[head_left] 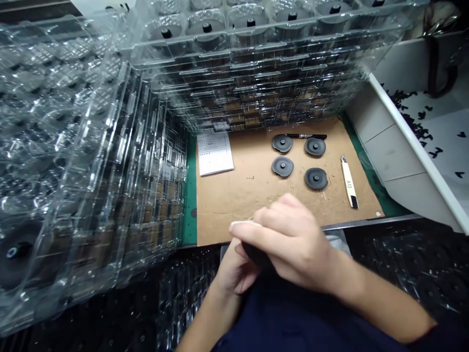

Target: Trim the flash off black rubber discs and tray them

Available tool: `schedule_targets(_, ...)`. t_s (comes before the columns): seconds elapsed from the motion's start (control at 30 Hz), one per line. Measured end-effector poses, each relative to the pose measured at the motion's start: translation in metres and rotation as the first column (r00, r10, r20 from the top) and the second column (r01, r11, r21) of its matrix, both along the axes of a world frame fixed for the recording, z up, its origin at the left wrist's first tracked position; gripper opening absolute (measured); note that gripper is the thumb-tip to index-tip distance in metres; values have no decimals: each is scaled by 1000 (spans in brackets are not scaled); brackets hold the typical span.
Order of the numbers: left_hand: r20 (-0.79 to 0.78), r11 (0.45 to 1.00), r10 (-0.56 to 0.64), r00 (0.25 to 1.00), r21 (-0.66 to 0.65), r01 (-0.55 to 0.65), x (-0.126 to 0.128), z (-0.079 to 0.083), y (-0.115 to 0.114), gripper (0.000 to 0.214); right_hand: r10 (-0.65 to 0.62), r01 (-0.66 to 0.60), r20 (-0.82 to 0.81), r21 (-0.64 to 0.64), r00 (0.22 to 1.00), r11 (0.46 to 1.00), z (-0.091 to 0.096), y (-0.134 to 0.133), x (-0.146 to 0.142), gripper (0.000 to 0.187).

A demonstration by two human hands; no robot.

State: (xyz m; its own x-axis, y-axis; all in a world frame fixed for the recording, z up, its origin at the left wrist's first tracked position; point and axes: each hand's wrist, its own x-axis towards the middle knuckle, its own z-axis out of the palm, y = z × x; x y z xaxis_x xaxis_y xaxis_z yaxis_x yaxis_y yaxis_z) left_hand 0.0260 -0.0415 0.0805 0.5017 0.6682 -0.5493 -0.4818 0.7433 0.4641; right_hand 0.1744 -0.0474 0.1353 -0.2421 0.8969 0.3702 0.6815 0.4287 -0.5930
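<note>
Near the front edge of the cardboard sheet [242, 205], my two hands come together around a black part [258, 255], probably a disc like those on the sheet; most of it is covered by fingers. My left hand [236, 271] is closed on it from below. Over the top, my right hand [289, 234] is curled, gripping the same part. Beyond them lie several black rubber discs with a small metal-centred hub, such as a near right disc [316, 179] and a near left disc [282, 166]. To their right rests a white-handled craft knife [349, 183].
Tall stacks of clear plastic trays stand at the back [256, 73] and on the left [120, 161]. A black pen [308, 136] and a printed paper slip [215, 154] lie on the cardboard. On the right, a white bin [414, 146] holds small black scraps [415, 124].
</note>
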Motion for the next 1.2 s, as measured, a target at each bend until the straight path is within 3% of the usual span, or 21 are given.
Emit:
schedule_targets(0.07,40,999,2,999,34,-3,0,-1,1,52,0,-1,-91,-2,996,1000,-4,3,2,25)
schedule_targets(0.13,69,998,3,998,65,-8,-3,-2,3,51,-82,56,-152,-164,985,985,-11,2,10,24)
schedule_targets(0.27,127,995,-31,991,94,19,-13,-2,6,61,-321,179,-239,-473,916,863,-41,-17,30,19)
schedule_targets(0.4,165,995,-29,986,101,13,-13,-2,8,54,-423,196,-249,-613,871,765,-63,-36,32,19)
schedule_targets(0.47,170,994,-22,985,112,3,-10,-2,8,49,-467,262,-242,-574,851,776,-56,-38,28,20)
schedule_targets(0.57,155,989,-3,988,147,-20,-6,-1,8,47,-487,384,-241,-372,839,845,-29,-32,19,27)
schedule_targets(0.67,140,979,11,990,198,-39,-2,0,8,48,-257,249,-235,-65,937,966,-6,-24,3,32)
schedule_targets(0.73,117,968,42,992,241,-70,-1,2,7,47,-88,99,-223,40,971,994,-2,-20,-9,30)
schedule_targets(0.87,35,933,179,983,313,-181,4,8,5,48,30,-44,-244,-54,969,998,-4,-12,-19,25)
schedule_targets(1.0,47,929,166,985,327,-173,11,16,4,47,-38,56,-229,75,973,996,-4,-9,-18,26)
schedule_targets(1.07,99,924,132,986,348,-158,11,16,6,53,-15,42,-228,114,973,993,-9,-14,-14,28)
schedule_targets(1.13,122,928,128,984,335,-163,9,12,7,58,15,1,-215,73,977,997,-18,-21,-7,30)
schedule_targets(1.2,134,944,150,980,276,-182,8,6,8,55,-48,50,-230,4,972,999,-29,-25,3,32)
